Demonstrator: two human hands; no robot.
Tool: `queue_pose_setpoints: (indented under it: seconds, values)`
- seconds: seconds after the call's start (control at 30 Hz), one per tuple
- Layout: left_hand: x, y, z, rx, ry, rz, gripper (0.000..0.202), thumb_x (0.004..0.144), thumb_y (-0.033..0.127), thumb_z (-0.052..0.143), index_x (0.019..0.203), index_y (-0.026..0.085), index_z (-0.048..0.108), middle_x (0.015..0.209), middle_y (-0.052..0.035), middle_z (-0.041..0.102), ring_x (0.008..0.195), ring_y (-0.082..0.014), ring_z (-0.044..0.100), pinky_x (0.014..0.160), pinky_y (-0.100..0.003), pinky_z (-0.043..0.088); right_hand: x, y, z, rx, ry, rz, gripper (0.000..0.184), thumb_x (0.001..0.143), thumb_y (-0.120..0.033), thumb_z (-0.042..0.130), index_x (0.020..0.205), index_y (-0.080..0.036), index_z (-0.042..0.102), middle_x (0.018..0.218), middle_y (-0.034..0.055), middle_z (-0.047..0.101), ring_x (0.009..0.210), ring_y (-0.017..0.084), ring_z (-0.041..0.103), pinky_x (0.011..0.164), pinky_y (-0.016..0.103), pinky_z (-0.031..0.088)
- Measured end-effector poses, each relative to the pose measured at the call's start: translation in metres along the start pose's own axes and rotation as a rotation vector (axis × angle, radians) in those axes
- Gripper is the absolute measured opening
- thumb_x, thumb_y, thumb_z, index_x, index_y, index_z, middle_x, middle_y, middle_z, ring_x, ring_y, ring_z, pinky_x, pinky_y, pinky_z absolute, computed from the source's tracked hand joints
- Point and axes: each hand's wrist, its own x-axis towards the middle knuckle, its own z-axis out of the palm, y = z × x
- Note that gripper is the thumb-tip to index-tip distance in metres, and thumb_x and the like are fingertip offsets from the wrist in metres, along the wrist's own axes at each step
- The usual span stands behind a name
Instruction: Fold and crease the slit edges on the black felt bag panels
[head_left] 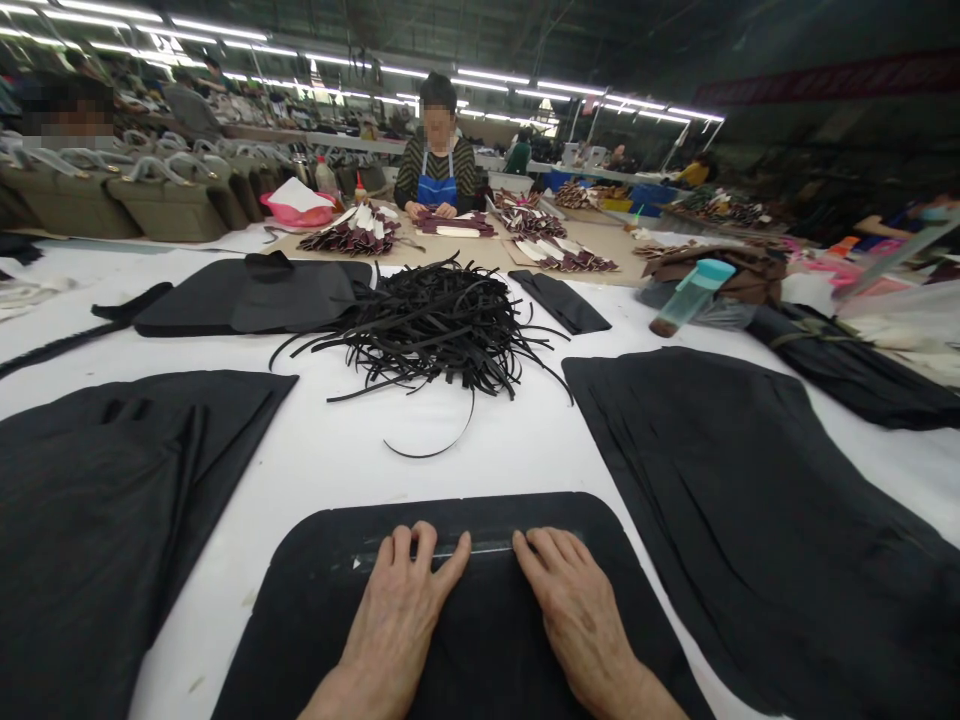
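Between my left fingers (424, 545) and right fingers (559, 545) I have a narrow gap over the black panel (480, 640). Ahead, I could pass across bare white worktop (330, 460) as far as the heap of black strips (450, 325), though one loose strip (427, 457) curls into that way. The left black sheets (90, 500) and right black sheets (750, 500) flank it.

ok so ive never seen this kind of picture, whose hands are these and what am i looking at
No machine here: this single picture comes from a camera worn on a person's head, looking forward and down. The bare left hand and right hand are that person's own, resting on a black panel with rounded corners; neither is closed around anything. Beyond it on the white tabletop lies a heap of black strips; black sheets flank the panel. Farther off is another person.
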Motion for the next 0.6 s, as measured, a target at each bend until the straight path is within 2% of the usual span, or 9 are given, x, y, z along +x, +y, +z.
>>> queue_pose_setpoints:
  seconds: [0.13, 0.27, 0.43, 0.6]
  values:
    - [-0.004, -0.004, 0.001, 0.005, 0.023, 0.01, 0.072, 0.072, -0.006, 0.044, 0.133, 0.032, 0.041, 0.113, -0.0111, 0.058, 0.097, -0.03, 0.058, 0.081, -0.042, 0.05, -0.01, 0.017, -0.001, -0.034, 0.028, 0.015, 0.039, 0.078, 0.003, 0.044, 0.111, -0.014, 0.058, 0.096, 0.0073, 0.06, 0.088, 0.024, 0.054, 0.083, 0.038, 0.048]
    - [-0.014, -0.015, 0.021, -0.023, 0.099, 0.03, 0.07, 0.069, -0.011, 0.041, 0.129, 0.023, 0.048, 0.118, -0.0104, 0.059, 0.103, -0.0292, 0.056, 0.081, -0.04, 0.053, -0.021, 0.033, -0.003, -0.059, 0.007, 0.05, 0.042, 0.078, 0.005, 0.043, 0.113, -0.013, 0.058, 0.1, 0.0085, 0.059, 0.091, 0.025, 0.054, 0.084, 0.039, 0.049]
    - [-0.037, -0.044, 0.046, -0.094, 0.262, 0.052, 0.063, 0.068, -0.013, 0.034, 0.118, 0.017, 0.058, 0.115, -0.0081, 0.062, 0.105, -0.023, 0.057, 0.084, -0.031, 0.054, -0.025, 0.039, -0.003, -0.006, 0.001, 0.122, 0.039, 0.078, 0.004, 0.047, 0.111, -0.014, 0.059, 0.103, 0.0083, 0.059, 0.093, 0.025, 0.052, 0.085, 0.041, 0.048]
    - [-0.058, -0.071, 0.049, -0.143, 0.36, -0.049, 0.057, 0.07, -0.012, 0.029, 0.11, 0.012, 0.061, 0.105, -0.0091, 0.063, 0.097, -0.0221, 0.059, 0.081, -0.031, 0.055, -0.024, 0.038, -0.003, 0.004, -0.028, 0.14, 0.038, 0.078, 0.004, 0.047, 0.11, -0.013, 0.06, 0.105, 0.0085, 0.059, 0.096, 0.026, 0.051, 0.086, 0.043, 0.045]
